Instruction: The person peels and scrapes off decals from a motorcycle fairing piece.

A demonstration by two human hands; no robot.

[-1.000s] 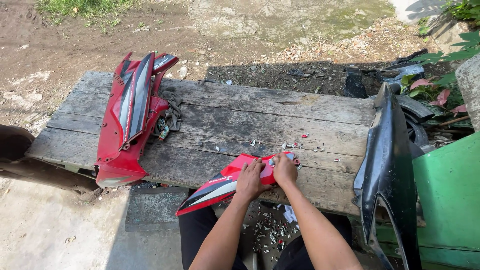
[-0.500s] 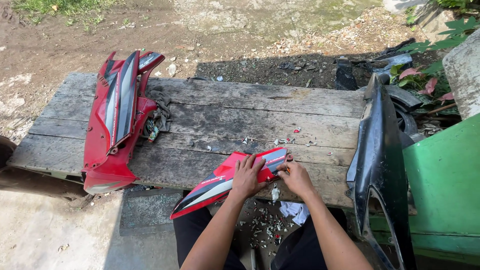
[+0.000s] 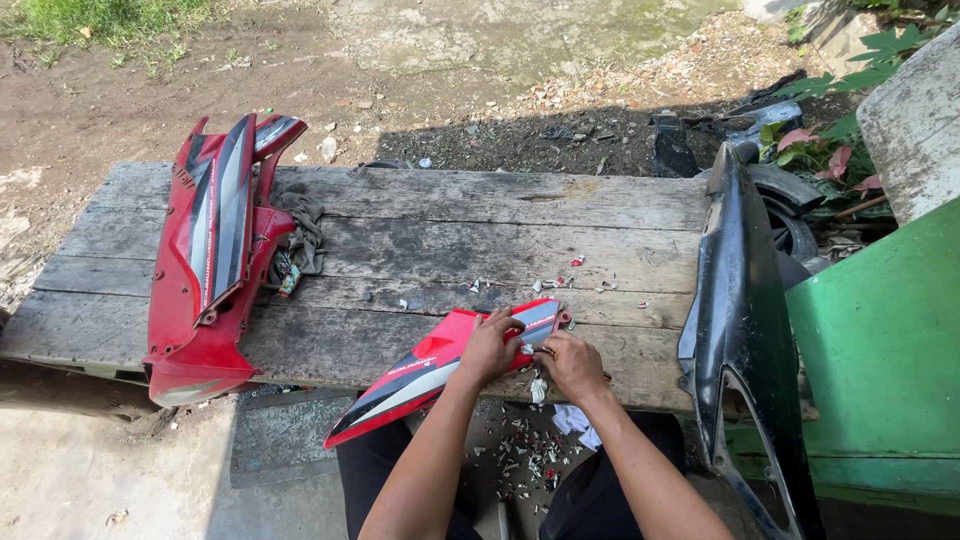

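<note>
At the weathered wooden bench's (image 3: 420, 240) near edge, my left hand (image 3: 490, 345) grips the small red plastic fairing panel (image 3: 430, 375) while my right hand's (image 3: 572, 365) fingers curl against its striped end

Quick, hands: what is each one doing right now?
Left hand: closed on the red panel, holding it.
Right hand: fingers curled at the panel's end; whether it grips anything cannot be told.

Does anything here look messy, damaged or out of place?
Yes. Small scraps lie scattered on the ground between the person's legs, with more bits on the wooden bench. Both hands, left hand and right hand, are on the small red panel, which overhangs the bench edge.
</note>
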